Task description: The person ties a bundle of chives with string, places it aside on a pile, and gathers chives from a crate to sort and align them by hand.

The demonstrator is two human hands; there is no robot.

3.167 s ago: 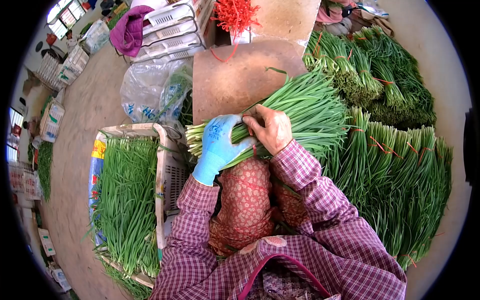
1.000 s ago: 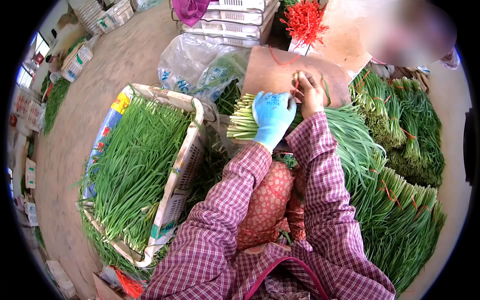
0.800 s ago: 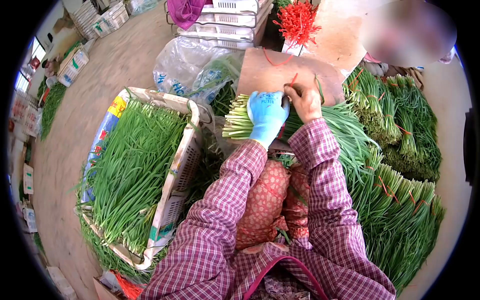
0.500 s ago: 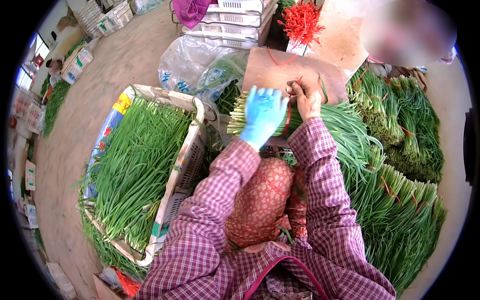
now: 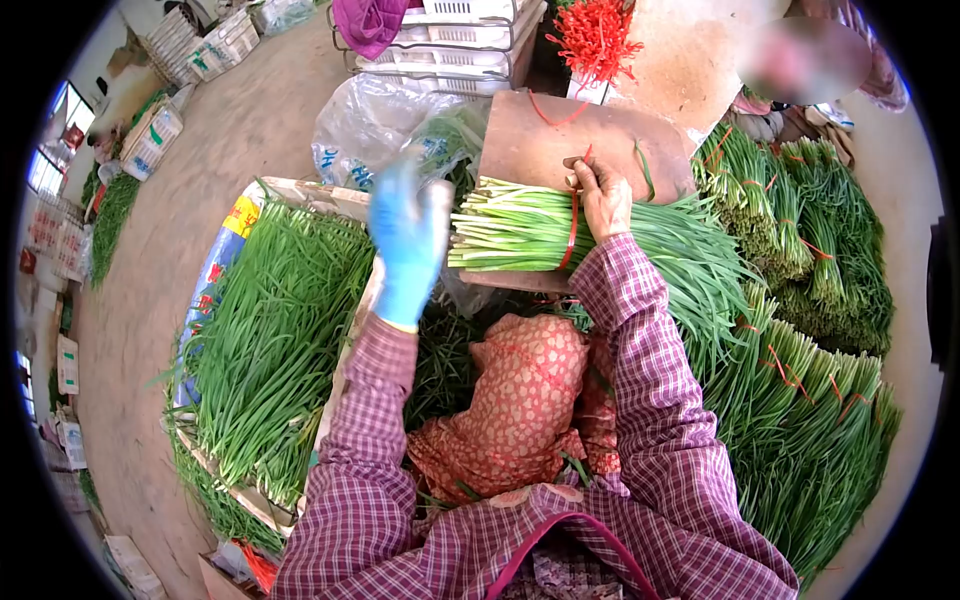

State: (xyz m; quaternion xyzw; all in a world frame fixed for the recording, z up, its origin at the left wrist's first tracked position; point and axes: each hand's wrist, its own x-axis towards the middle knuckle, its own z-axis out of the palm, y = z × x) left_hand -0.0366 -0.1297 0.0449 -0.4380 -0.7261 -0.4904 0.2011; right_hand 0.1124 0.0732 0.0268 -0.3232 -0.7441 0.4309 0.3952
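A bunch of long green chives (image 5: 520, 215) lies across a brown board (image 5: 560, 130), its pale stalk ends pointing left. Around its middle runs a red tie (image 5: 572, 235). My right hand (image 5: 606, 200), bare, is closed at the top of the bunch, pinching the end of the tie; a small dark piece shows by its fingertips, too small to name. My left hand (image 5: 405, 250), in a blue glove, is raised left of the stalk ends, apart from them. It is blurred, but its thumb stands away from the fingers and nothing shows in it.
Loose chives fill a white crate (image 5: 335, 420) at left. Tied bunches (image 5: 800, 440) are stacked at right. Red ties (image 5: 595, 40) lie beyond the board, near stacked white baskets (image 5: 440, 60) and a clear plastic bag (image 5: 365, 125). Another person (image 5: 880, 60) is at upper right.
My left hand has come off the bunch and moved left, baring the stalks. My right hand stays at the tie. The other person has shifted at upper right.
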